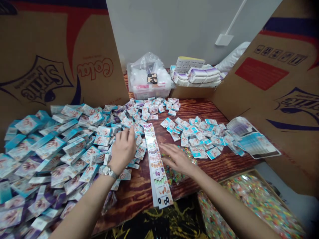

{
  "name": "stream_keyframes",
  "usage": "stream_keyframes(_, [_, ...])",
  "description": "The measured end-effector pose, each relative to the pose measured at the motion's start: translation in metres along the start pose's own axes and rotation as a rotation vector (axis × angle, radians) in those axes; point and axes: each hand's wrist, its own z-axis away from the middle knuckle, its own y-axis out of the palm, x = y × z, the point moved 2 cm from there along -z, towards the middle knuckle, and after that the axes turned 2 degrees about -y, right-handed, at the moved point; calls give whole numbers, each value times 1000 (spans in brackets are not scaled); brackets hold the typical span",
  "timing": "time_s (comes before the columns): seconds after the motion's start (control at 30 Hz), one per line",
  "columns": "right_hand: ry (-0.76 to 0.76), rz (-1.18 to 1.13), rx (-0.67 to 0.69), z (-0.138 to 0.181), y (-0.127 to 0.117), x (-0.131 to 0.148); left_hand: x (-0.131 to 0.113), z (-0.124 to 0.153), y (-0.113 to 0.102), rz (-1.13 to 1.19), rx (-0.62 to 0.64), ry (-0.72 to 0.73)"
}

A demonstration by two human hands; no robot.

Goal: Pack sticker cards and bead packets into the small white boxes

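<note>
A person's left hand, with a wristwatch on its wrist, lies palm down with fingers extended and close together on the inner edge of a large heap of small teal-and-white boxes covering the left of a wooden desk. The right hand rests flat, fingers spread, on a clear packet of colourful pieces, just right of a long printed strip of coloured ovals running between the hands. A smaller scatter of boxes lies beyond the right hand, beside fanned flat cartons. A tray of colourful pieces sits at the near right. Cardboard sheets wall the desk, and a bag-lined plastic tub stands at the back.
</note>
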Motion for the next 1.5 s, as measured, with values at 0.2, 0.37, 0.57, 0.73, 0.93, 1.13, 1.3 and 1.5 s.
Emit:
stream_keyframes(0.2, [-190,212,301,-31,29,-19,3,-5,-5,34,-63,57])
stream_keyframes(0.37, [-192,188,254,-27,32,-16,-17,35,4,271,-27,59])
stream_keyframes(0.57, [-149,129,158,-27,24,-8,-41,66,3,569,209,25])
stream_keyframes(0.73, [-181,179,141,-35,24,-13,-57,86,10,590,314,126])
stream_keyframes(0.93, [-200,153,-44,-30,40,-15,-58,94,11,691,413,9])
stream_keyframes(1.13, [-186,25,-249,-17,12,9,-76,96,2,1472,785,-561])
stream_keyframes(1.3, [-327,-118,-107,13,-44,57,-78,75,-1,2149,689,-1045])
stream_keyframes(1.5, [-297,-276,135,32,-66,88,-73,60,3,1974,528,-1093])
